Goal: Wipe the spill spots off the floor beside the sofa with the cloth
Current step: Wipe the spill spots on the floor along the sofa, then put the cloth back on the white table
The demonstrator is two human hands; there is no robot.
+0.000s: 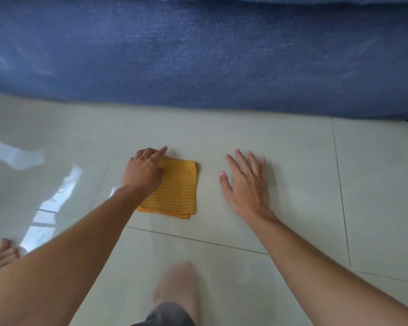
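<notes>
A folded orange cloth (pixel 178 191) lies flat on the pale tiled floor (pixel 292 142), a short way in front of the blue sofa (pixel 198 55). My left hand (pixel 144 171) rests on the cloth's left part, fingers curled at its far left corner and the index finger pointing past the edge. My right hand (pixel 247 184) lies flat on the bare tile to the right of the cloth, fingers spread, holding nothing. No spill spots stand out on the tiles; the floor is glossy with window glare.
The sofa's blue front runs across the whole top of the view. My bare left foot (pixel 0 255) is at the lower left and my knee and leg (pixel 177 292) at the bottom centre. Bright reflections (pixel 52 196) lie on the tiles at left.
</notes>
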